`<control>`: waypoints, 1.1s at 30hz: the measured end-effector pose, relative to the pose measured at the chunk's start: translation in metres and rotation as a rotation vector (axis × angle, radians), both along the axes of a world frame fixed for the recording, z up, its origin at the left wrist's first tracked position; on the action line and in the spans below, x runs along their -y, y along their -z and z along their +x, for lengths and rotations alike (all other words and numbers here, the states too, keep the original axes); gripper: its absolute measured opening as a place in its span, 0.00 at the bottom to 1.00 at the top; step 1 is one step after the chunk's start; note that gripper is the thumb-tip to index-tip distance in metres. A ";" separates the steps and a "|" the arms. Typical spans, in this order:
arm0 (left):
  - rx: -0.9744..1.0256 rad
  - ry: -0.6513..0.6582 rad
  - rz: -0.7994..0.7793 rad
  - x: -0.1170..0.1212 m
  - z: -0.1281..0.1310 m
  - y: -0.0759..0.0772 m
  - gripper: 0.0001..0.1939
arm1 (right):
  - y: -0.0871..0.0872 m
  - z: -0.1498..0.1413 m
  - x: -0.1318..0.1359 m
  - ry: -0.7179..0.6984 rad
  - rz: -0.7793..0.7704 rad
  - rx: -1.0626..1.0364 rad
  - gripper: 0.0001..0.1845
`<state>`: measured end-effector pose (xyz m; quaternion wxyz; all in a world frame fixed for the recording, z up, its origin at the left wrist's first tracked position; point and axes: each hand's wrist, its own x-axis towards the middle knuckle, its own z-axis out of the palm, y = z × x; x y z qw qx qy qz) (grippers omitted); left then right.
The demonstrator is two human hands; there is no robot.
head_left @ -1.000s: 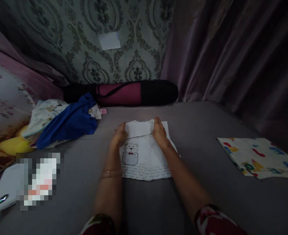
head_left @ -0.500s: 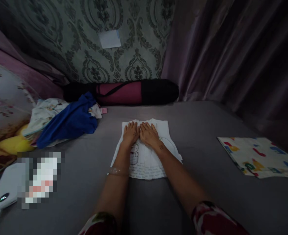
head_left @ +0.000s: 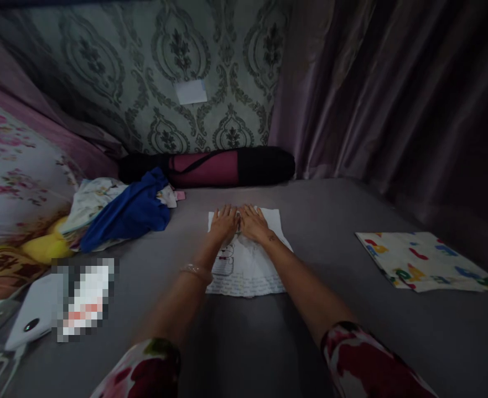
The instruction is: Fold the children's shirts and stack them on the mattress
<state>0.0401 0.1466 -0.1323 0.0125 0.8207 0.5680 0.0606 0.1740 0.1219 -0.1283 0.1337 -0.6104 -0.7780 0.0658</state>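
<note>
A white cloth garment [head_left: 254,271] with a cartoon drawing at its left and rows of small print along its near edge lies flat on a grey sheet [head_left: 331,232]. My left hand [head_left: 224,224] rests palm down on its far part, fingers stretched out. Beside it, my right hand [head_left: 253,223] also lies on the cloth with its fingers extended. The hands are close together, thumbs side by side near the middle. Both forearms cover part of the garment's sides.
Folded cloth with colourful shapes [head_left: 424,260] lies at right. Blue cloth [head_left: 130,210], pale printed cloth [head_left: 97,199] and a yellow plush item [head_left: 47,249] lie at left, near a white power bank [head_left: 39,309] with cables. A black-and-maroon long bag [head_left: 211,168] lies along the wall.
The garment's outline looks narrower, and the small tab at its right edge no longer shows. Both hands stay on its far part. The camera view has shifted, with the surroundings sitting differently.
</note>
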 end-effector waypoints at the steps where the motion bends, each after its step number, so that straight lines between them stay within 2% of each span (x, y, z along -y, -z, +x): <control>1: -0.003 0.035 0.050 0.001 0.000 0.002 0.29 | 0.002 0.002 0.001 0.002 0.039 0.010 0.28; 3: 0.000 0.064 0.060 0.003 0.000 0.010 0.29 | 0.009 0.005 0.004 -0.001 0.050 0.027 0.28; 6: 0.002 0.038 -0.020 0.005 -0.002 0.025 0.29 | 0.021 0.007 0.007 0.012 0.033 0.030 0.28; 8: 0.000 0.031 -0.030 0.004 -0.003 0.029 0.30 | 0.025 0.008 0.007 0.020 0.036 0.033 0.28; 12: -0.036 0.046 -0.067 0.001 -0.005 0.024 0.30 | 0.022 0.011 0.001 0.001 -0.028 0.053 0.29; 15: -0.044 0.026 0.002 0.000 -0.009 0.020 0.31 | 0.019 0.015 -0.001 0.014 -0.021 0.055 0.29; 17: -0.037 -0.002 0.034 0.000 -0.012 0.023 0.32 | 0.019 0.017 0.000 0.034 -0.005 0.049 0.29; 22: -0.018 -0.017 -0.008 -0.001 -0.016 0.031 0.32 | 0.022 0.018 0.002 0.042 -0.013 0.051 0.29; 25: -0.011 -0.006 -0.003 -0.003 -0.019 0.031 0.33 | 0.020 0.021 0.000 0.029 -0.065 0.057 0.29; 29: -0.005 -0.075 0.027 -0.006 -0.023 0.032 0.36 | 0.019 0.023 -0.002 0.096 -0.062 0.065 0.30; 33: -0.005 -0.101 -0.027 -0.007 -0.024 0.032 0.36 | 0.020 0.024 -0.004 0.123 -0.077 0.059 0.30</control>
